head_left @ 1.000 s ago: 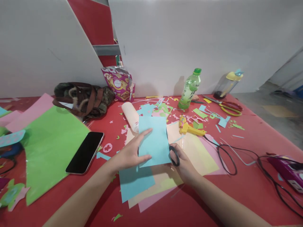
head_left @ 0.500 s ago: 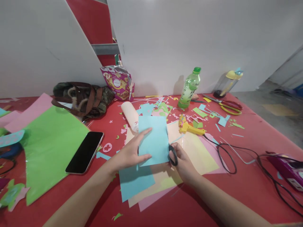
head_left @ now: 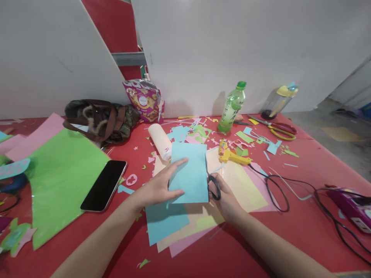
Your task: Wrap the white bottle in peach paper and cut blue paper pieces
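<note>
A light-blue sheet of paper (head_left: 191,173) is held up over the table's middle by my left hand (head_left: 162,185). Thumb and a finger lie on its front face, while the other fingers are hidden behind it. My right hand (head_left: 227,199) grips black-handled scissors (head_left: 214,187) at the sheet's right edge. Their blades run upward along that edge and are mostly hidden. Beneath both hands lies a loose stack of coloured paper, with a blue sheet (head_left: 166,224) at its left and a cream and yellow sheet (head_left: 246,189) at its right.
Behind the paper lie a white cylindrical bottle (head_left: 159,141), many scraps, a yellow glue gun (head_left: 233,156) with black cord, and a green drink bottle (head_left: 232,108). A phone (head_left: 104,186) and green sheet (head_left: 63,181) are at left. Larger scissors (head_left: 281,131) lie back right.
The blue sheet has turned slightly and its top has shifted a little right. The scissors and my right hand have shifted slightly along its right edge. My left hand keeps its grip.
</note>
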Demonstrator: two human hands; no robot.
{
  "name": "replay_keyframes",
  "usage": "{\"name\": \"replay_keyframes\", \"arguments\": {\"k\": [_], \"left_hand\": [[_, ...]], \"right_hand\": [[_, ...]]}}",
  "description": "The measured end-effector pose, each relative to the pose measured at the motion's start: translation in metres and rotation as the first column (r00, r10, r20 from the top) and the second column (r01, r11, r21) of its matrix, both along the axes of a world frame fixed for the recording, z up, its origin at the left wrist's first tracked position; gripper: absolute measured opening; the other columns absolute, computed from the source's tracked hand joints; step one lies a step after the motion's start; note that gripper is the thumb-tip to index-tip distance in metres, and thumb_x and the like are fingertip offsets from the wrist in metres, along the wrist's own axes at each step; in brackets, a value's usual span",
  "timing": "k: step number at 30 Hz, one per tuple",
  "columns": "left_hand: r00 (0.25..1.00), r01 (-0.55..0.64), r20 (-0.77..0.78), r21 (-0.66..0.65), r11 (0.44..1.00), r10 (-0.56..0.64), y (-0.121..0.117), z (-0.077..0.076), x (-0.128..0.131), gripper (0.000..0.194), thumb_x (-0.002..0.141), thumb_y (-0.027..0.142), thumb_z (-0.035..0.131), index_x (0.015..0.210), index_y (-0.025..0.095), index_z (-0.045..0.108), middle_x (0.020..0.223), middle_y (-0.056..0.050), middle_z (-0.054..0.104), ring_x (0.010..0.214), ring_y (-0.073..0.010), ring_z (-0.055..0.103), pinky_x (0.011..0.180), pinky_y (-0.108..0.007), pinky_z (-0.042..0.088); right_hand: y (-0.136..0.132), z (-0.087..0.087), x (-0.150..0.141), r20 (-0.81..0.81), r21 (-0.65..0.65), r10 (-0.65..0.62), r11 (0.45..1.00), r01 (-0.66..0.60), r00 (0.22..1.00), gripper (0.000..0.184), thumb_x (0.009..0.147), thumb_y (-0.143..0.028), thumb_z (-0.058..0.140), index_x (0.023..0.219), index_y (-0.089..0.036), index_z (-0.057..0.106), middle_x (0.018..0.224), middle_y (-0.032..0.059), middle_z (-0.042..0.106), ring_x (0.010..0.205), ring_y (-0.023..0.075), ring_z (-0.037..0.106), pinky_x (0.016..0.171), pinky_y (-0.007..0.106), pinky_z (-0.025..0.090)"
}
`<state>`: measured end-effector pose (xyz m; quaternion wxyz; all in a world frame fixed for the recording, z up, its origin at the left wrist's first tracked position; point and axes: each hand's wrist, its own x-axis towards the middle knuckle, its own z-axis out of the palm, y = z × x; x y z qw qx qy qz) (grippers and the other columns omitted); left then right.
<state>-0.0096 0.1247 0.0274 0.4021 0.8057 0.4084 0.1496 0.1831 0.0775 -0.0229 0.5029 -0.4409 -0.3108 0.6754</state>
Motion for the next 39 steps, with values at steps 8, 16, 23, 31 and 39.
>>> {"name": "replay_keyframes", "arguments": {"k": [8, 16, 23, 31, 39], "left_hand": [[0.999, 0.025, -0.036, -0.007, 1.0, -0.025, 0.003, 0.006, -0.008, 0.064, 0.073, 0.029, 0.052, 0.129, 0.027, 0.022, 0.135, -0.002, 0.029, 0.121, -0.0212, 0.031, 0.098, -0.034, 0.03], [0.995, 0.029, -0.096, -0.026, 0.999, -0.031, 0.007, 0.014, -0.014, 0.058, 0.074, 0.027, 0.05, 0.127, 0.029, 0.026, 0.131, -0.001, 0.035, 0.116, -0.0204, 0.036, 0.095, -0.032, 0.032], [0.993, 0.036, -0.109, -0.002, 0.999, -0.036, 0.012, 0.015, -0.022, 0.052, 0.073, 0.022, 0.049, 0.123, 0.026, 0.034, 0.124, -0.002, 0.043, 0.11, -0.0199, 0.042, 0.091, -0.03, 0.035], [0.996, -0.063, -0.062, -0.006, 0.998, 0.063, 0.019, 0.019, -0.033, 0.046, 0.07, 0.019, 0.049, 0.115, 0.024, 0.045, 0.117, -0.003, 0.049, 0.102, -0.0199, 0.049, 0.084, -0.029, 0.04], [0.668, -0.413, 0.467, -0.415, 0.811, 0.58, 0.027, -0.003, -0.02, 0.06, 0.057, 0.017, 0.064, 0.112, 0.019, 0.04, 0.095, -0.005, 0.057, 0.081, -0.0164, 0.058, 0.065, -0.026, 0.048]], "right_hand": [[0.001, 0.002, 0.0, 0.052, 0.055, 0.033, 0.998, -0.036, 0.998, 0.037, 0.066, -0.048, 0.059, 0.068, -0.021, 0.034, 0.048, -0.0077, 0.048, 0.043, 0.0065, 0.042, 0.043, 0.018, 0.03], [-0.001, 0.001, 0.0, 0.037, 0.041, 0.035, 0.998, -0.037, 0.999, 0.038, 0.065, -0.046, 0.061, 0.066, -0.021, 0.032, 0.051, -0.0083, 0.048, 0.041, 0.0056, 0.043, 0.039, 0.016, 0.027], [-0.001, 0.0, -0.001, 0.045, 0.066, 0.046, 0.997, -0.049, 0.998, 0.036, 0.067, -0.042, 0.06, 0.067, -0.021, 0.031, 0.048, -0.0097, 0.046, 0.037, 0.0047, 0.041, 0.035, 0.015, 0.022], [0.0, 0.003, -0.001, 0.028, 0.08, 0.056, 0.995, -0.058, 0.998, 0.039, 0.065, -0.042, 0.062, 0.067, -0.021, 0.03, 0.05, -0.0107, 0.044, 0.036, 0.0033, 0.041, 0.035, 0.014, 0.024], [-0.001, -0.002, -0.002, 0.007, 0.094, 0.04, 0.995, -0.041, 0.999, 0.038, 0.067, -0.043, 0.061, 0.066, -0.02, 0.03, 0.051, -0.0092, 0.044, 0.037, 0.0037, 0.041, 0.035, 0.015, 0.021]]}}
